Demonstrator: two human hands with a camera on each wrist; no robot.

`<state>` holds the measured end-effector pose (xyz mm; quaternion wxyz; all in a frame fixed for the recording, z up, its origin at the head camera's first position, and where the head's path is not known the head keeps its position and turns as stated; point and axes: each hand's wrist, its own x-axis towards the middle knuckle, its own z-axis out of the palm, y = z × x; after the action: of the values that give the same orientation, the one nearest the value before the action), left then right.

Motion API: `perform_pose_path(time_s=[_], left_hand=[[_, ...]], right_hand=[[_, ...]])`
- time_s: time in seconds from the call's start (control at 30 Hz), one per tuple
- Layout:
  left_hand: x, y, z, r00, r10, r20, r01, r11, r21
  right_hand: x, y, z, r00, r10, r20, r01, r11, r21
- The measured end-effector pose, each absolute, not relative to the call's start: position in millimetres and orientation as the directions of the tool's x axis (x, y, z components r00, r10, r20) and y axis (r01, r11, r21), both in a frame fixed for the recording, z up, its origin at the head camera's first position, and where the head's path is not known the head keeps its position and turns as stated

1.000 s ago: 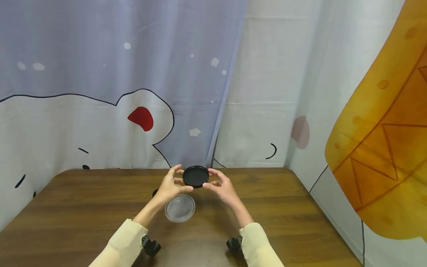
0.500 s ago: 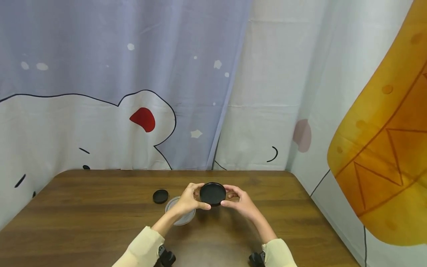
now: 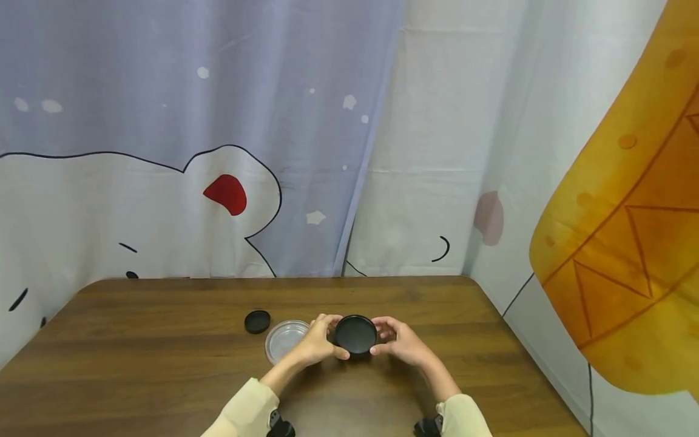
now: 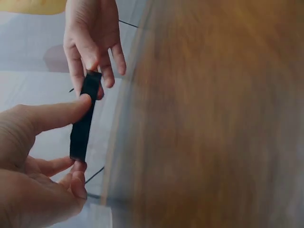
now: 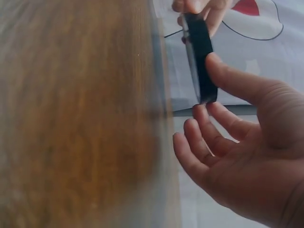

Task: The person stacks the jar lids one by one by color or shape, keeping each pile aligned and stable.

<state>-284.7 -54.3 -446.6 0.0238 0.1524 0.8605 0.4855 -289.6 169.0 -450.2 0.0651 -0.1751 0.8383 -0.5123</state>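
A shallow black round lid-like piece with a thin raised rim is held between the two hands above the table. On its left edge my left hand grips it, with thumb and fingertips at the rim. The opposite edge is pinched by my right hand. Seen edge-on in the left wrist view, the black piece has a thick, smooth side. The right wrist view shows the thumb on the side of the black piece and fingertips at its lower edge. Its underside is hidden in the head view.
A clear round plastic dish or lid lies on the wooden table, partly covered by my left hand. Farther left lies a smaller black disc. Patterned curtains hang behind the table and along its right side.
Both hands have carried the black round lid-like piece to the right and down, nearer to me. The smaller black disc has come into full view from behind my left hand.
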Motion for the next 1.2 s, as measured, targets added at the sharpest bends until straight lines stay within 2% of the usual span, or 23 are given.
perform_pose_path(time_s=[0.23,0.5,1.0,1.1,1.2], left_hand=[[-285,-52,-453,-0.917,0.370,0.151,0.344,0.537,0.770],[-290,-49,-456,-0.895,0.435,0.103,0.354,0.549,0.757],[-295,-54,-451,-0.872,0.475,0.120,0.416,0.589,0.693],[-297,-57,-451,-0.863,0.491,0.117,0.413,0.554,0.723],[-300,-63,-450,-0.861,0.500,0.096,0.352,0.449,0.821]], right_hand=[[-290,175,-461,-0.918,-0.396,-0.004,-0.186,0.439,-0.879],[-288,182,-463,-0.913,-0.407,-0.039,-0.157,0.437,-0.886],[-293,178,-468,-0.915,-0.400,-0.060,-0.137,0.446,-0.885],[-294,180,-467,-0.908,-0.413,-0.074,-0.126,0.437,-0.890],[-294,181,-465,-0.900,-0.425,-0.096,-0.103,0.422,-0.900]])
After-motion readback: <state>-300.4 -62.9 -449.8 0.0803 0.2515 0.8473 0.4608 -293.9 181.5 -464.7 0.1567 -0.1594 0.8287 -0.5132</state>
